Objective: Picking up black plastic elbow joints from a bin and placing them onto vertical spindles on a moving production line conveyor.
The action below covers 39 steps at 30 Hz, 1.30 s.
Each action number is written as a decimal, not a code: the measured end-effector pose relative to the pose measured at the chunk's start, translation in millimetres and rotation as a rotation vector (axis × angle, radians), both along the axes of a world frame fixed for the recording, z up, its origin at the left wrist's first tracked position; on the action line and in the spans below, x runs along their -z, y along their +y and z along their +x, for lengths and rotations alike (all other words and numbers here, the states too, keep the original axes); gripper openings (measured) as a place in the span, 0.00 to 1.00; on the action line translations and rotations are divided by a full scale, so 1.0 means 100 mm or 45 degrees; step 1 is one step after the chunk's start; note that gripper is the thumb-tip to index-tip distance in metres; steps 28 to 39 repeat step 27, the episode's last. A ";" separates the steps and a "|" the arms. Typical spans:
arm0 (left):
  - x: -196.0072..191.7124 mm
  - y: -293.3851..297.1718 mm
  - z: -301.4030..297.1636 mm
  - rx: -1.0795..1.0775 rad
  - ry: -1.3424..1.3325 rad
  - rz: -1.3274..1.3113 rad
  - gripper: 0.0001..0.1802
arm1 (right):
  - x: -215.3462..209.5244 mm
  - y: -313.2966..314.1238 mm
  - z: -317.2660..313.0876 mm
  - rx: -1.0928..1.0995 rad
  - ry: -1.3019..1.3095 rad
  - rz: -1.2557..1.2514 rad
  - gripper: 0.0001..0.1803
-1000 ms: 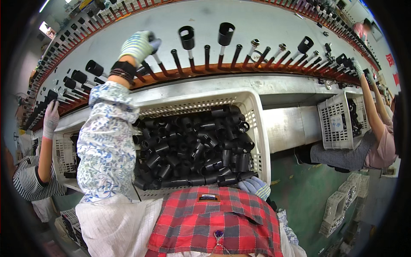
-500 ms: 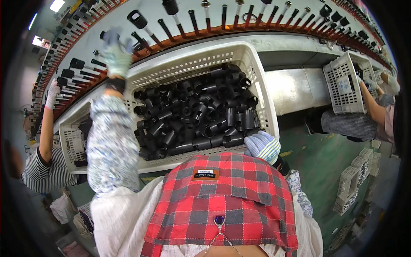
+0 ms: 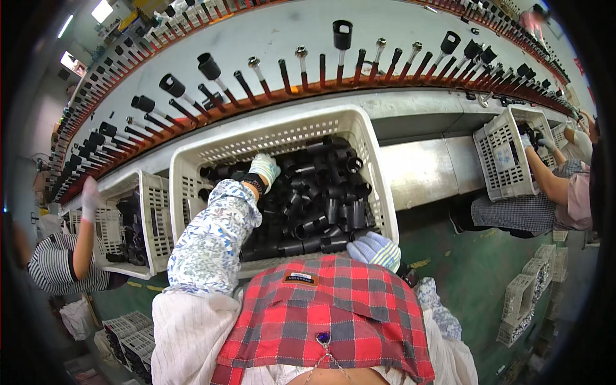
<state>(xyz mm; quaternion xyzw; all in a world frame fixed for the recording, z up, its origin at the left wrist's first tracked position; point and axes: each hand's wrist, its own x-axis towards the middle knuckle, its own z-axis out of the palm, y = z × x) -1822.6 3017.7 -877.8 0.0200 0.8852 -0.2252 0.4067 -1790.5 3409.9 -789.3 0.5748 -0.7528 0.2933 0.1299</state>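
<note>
A white plastic basket [image 3: 378, 160] in front of me holds a heap of short black tube pieces [image 3: 314, 224], some with cut-outs in the side. My left hand [image 3: 264, 168], in a pale glove, reaches down among the tubes in the basket's far left part. Its fingertips are hidden, so whether it grips a tube does not show. My right hand [image 3: 377, 250], in a striped glove, rests closed over the basket's near right rim, its fingers together beside the nearest tubes.
Beyond the basket curves a line of upright rods [image 3: 282, 77] on a red-brown track, several topped with black tubes [image 3: 342, 35]. Another basket [image 3: 154, 212] stands at left, near a co-worker in a striped shirt [image 3: 61, 263]. A co-worker at right reaches into a further basket [image 3: 497, 157].
My left hand has come back from the rods at the upper left, down into the basket. My right hand stays at the rim. The rods and view have shifted.
</note>
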 end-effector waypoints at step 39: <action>-0.35 -1.04 -2.17 -1.037 2.365 1.424 0.17 | 0.91 0.42 -0.53 0.007 -0.110 0.012 0.25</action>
